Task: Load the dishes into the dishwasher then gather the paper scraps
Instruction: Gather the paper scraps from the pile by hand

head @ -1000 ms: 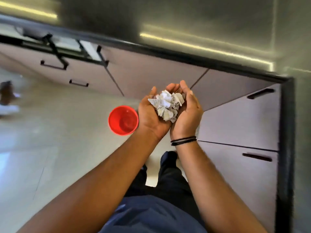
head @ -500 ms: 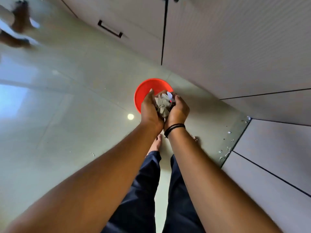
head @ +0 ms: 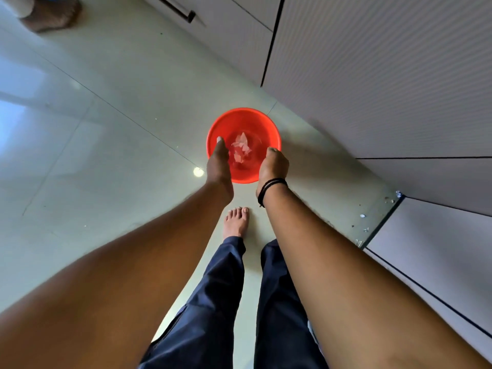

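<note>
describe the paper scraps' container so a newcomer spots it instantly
Look at the pale tiled floor beside the grey cabinet fronts. The red bucket stands there, below both hands and ahead of the person's bare foot. It is the only red thing, with white paper scraps inside.

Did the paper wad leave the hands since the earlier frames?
Yes. The paper scraps went down out of the cupped palms and now lie inside the red bucket on the floor; the left hand and right hand are parted above it.

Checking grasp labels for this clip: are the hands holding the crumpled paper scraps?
No. The paper scraps lie inside the red bucket, with left hand and right hand apart above it.
</note>
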{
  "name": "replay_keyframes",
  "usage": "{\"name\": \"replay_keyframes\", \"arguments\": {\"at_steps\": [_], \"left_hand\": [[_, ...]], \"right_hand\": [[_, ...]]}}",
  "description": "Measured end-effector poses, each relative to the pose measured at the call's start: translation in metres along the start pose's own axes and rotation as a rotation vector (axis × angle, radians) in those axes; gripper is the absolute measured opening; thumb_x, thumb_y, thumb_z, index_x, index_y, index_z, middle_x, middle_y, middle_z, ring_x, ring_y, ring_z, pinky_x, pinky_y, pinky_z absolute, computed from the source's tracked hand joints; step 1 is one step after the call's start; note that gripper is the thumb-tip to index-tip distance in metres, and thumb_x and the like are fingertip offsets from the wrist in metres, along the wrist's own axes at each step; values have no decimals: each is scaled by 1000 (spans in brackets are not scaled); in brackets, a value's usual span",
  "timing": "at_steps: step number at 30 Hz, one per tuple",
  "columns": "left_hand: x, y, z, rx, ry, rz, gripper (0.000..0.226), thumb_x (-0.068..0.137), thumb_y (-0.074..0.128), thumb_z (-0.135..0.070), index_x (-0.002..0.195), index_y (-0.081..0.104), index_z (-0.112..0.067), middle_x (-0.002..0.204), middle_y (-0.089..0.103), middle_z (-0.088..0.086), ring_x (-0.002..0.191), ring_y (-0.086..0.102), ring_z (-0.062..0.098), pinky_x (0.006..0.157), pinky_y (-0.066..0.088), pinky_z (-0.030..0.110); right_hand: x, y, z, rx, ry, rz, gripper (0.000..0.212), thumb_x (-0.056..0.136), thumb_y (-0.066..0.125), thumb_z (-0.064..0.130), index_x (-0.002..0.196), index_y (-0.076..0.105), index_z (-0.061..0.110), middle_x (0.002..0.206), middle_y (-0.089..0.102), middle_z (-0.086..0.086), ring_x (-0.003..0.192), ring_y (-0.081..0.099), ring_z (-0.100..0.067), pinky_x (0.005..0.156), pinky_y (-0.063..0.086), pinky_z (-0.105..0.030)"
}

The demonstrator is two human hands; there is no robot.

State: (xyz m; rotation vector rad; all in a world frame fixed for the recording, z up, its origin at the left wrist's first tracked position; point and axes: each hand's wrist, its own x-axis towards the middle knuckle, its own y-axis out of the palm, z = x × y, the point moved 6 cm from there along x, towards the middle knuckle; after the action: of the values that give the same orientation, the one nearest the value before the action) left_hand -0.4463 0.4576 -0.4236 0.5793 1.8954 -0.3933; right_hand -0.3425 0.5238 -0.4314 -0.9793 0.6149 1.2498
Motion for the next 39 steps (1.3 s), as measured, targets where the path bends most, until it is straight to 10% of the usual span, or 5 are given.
{"name": "replay_keyframes", "arguments": {"at_steps": [3,7,17,25,39], "left_hand": [[-14,-1,6,-18,-40,16,46,104,43,-54,125,58,-16,101,61,-5,93,54,10,75,41,22],[-65,13,7,17,-68,170,60,102,40,-59,128,62,-10,121,67,9,114,63,26,101,47,40],[-260,54,-12,171,-64,458,62,102,40,-58,123,64,-5,114,71,15,96,70,26,83,57,38],[-398,119,-4,280,-20,697,49,101,50,-47,115,66,-3,121,69,23,108,68,35,104,51,47],[-579,302,142,743,73,1080,52,101,49,-43,125,64,1,124,68,25,119,65,37,101,53,43]], "right_hand": [[-15,-19,8,76,41,24,37,99,48,8,65,55,19,68,58,0,65,51,-16,55,39,-20],[-59,-50,25,198,82,86,15,101,50,17,94,63,14,107,71,-13,84,66,-20,67,48,-24],[-207,-194,80,442,-53,44,22,102,51,18,89,64,6,75,69,-12,61,64,-21,59,52,-28],[-289,-326,130,664,-208,40,22,102,52,19,100,67,3,83,70,-13,64,65,-20,62,53,-30],[-334,-609,113,1028,-472,-342,18,98,56,10,97,70,0,81,70,-15,70,65,-22,65,56,-29]]}}
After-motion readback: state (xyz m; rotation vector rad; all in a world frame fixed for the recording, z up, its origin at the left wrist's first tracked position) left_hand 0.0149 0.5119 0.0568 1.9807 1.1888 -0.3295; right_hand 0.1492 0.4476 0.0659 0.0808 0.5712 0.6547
